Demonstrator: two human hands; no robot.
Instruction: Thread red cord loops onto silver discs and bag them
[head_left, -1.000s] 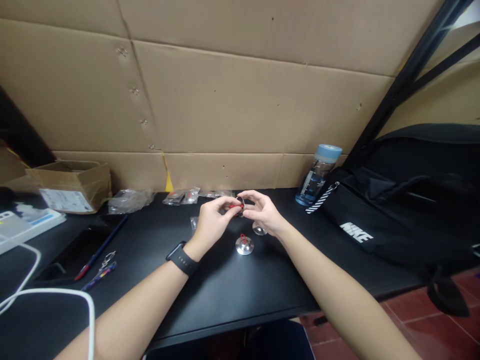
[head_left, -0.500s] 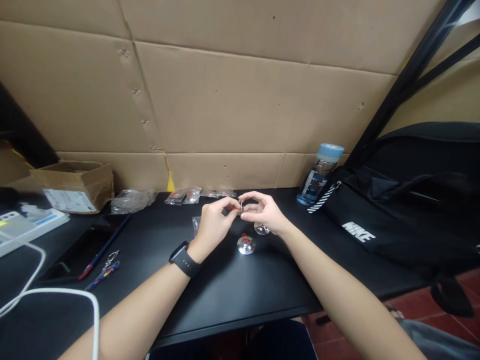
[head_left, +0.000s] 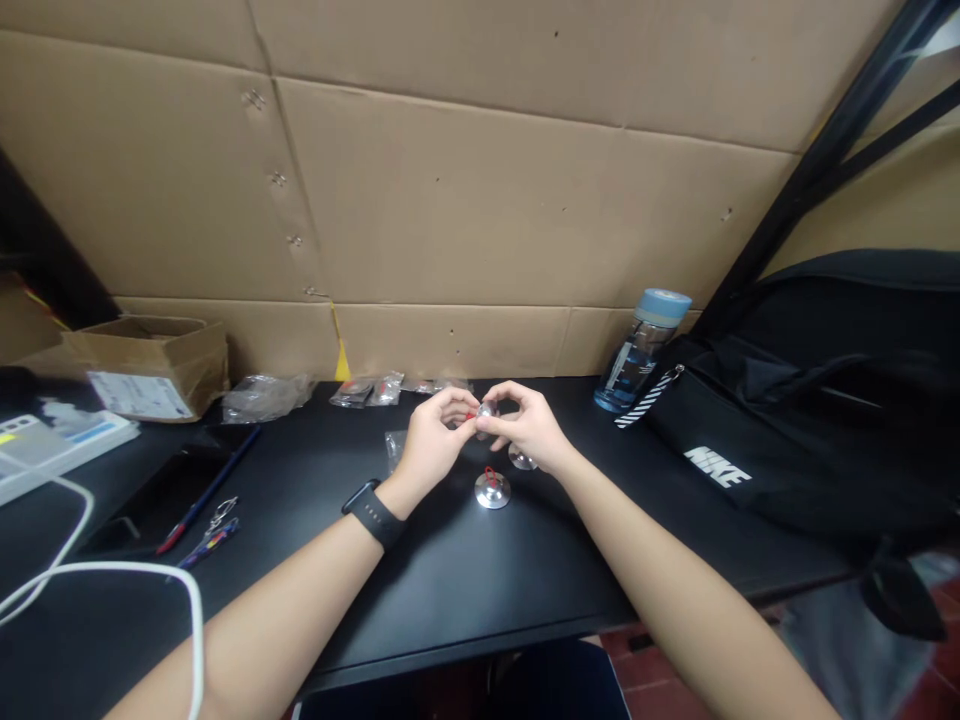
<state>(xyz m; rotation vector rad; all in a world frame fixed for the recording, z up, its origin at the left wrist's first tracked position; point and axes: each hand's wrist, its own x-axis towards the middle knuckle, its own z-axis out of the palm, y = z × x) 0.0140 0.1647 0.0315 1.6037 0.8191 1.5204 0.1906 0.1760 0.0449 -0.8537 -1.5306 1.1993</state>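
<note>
Between both hands, above the black table [head_left: 555, 560], is a small shiny metal finger cymbal [head_left: 487, 409] with a bit of red cord. My left hand [head_left: 435, 430], with a dark watch on its wrist, pinches the cymbal at its red cord side. The fingers of my right hand [head_left: 529, 425] close on the disc's edge from the other side. Just below the hands, a second finger cymbal [head_left: 493, 492] lies dome up with a red loop standing from its centre. A third silvery disc [head_left: 521, 458] is partly covered by my right hand.
Clear plastic packets [head_left: 375, 390] lie along the cardboard wall, and another sits behind my left hand. A cardboard box [head_left: 150, 365], tablet [head_left: 176, 490], keyring [head_left: 214, 535] and white cable [head_left: 112, 568] are at left. A water bottle [head_left: 641, 350] and black bag [head_left: 795, 420] stand at right.
The held finger cymbal has turned from nearly edge-on to showing its shiny face. Both hands stay in about the same place, and the cymbals on the table have not moved.
</note>
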